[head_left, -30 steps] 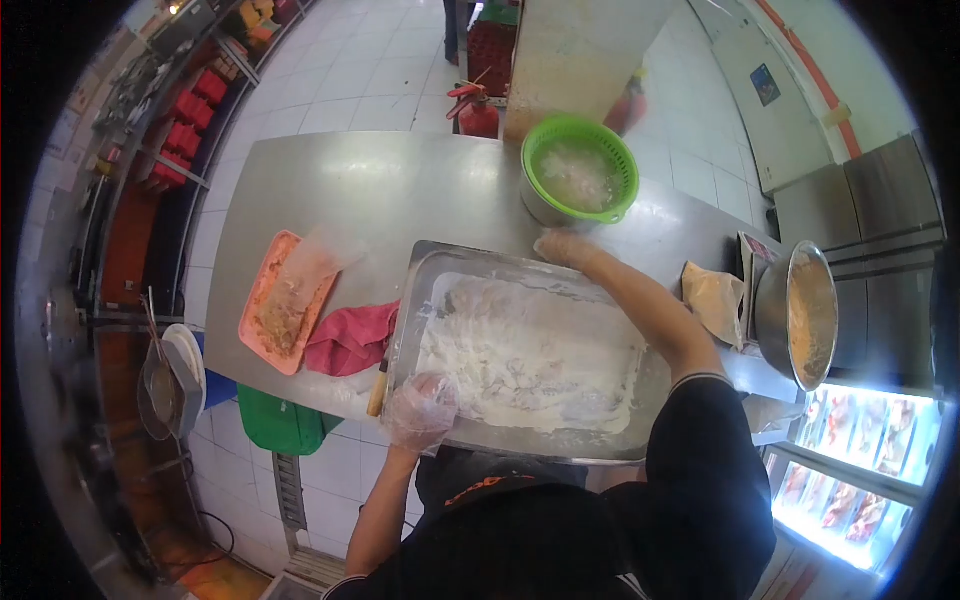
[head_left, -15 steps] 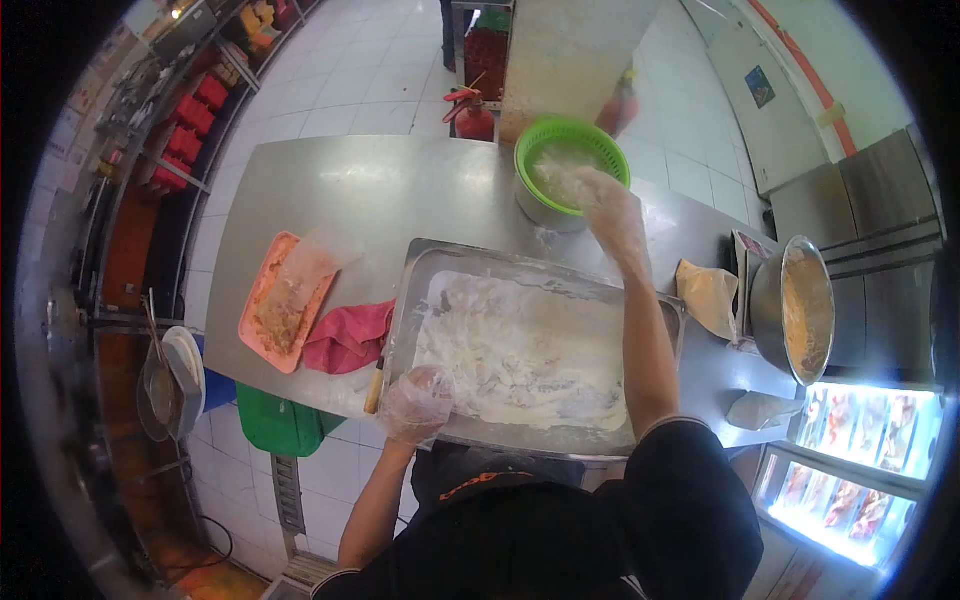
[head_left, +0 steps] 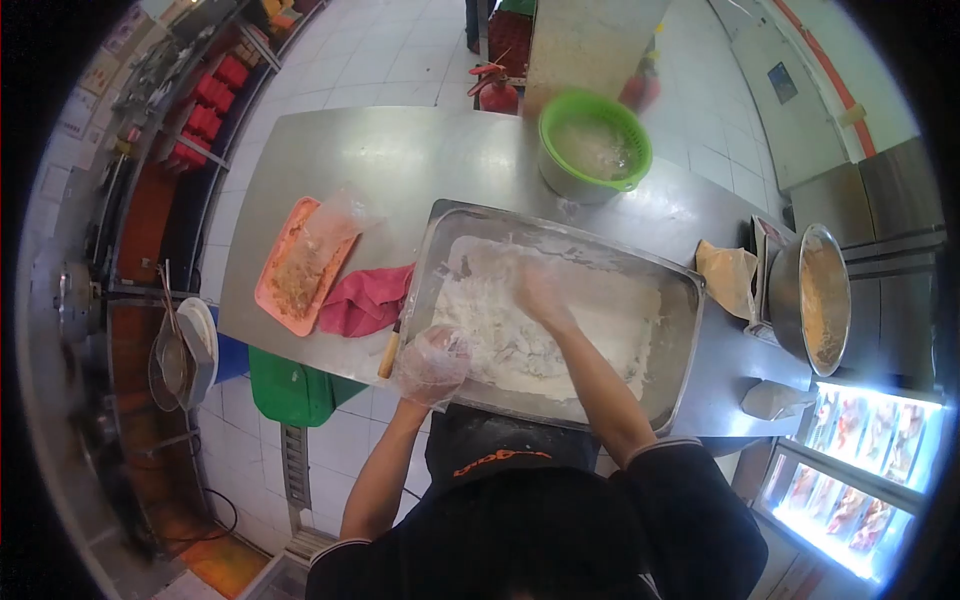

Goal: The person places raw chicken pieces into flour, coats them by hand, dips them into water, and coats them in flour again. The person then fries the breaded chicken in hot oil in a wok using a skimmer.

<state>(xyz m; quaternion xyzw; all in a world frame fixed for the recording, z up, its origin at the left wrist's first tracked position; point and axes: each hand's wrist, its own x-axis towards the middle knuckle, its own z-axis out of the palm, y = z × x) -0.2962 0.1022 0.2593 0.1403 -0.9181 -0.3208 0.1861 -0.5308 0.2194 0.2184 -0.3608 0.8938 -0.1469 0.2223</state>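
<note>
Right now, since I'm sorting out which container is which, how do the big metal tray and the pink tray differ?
The metal tray is much larger than the pink tray. The metal tray is grey and holds white powder; the pink tray has a translucent plastic bag over part of it. The left hand and right hand are at the metal tray, neither at the pink tray. Both trays rest on the steel table.

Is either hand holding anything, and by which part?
Can't tell: the left hand covers the near-left corner of the tray; the right hand is blurred.
</note>
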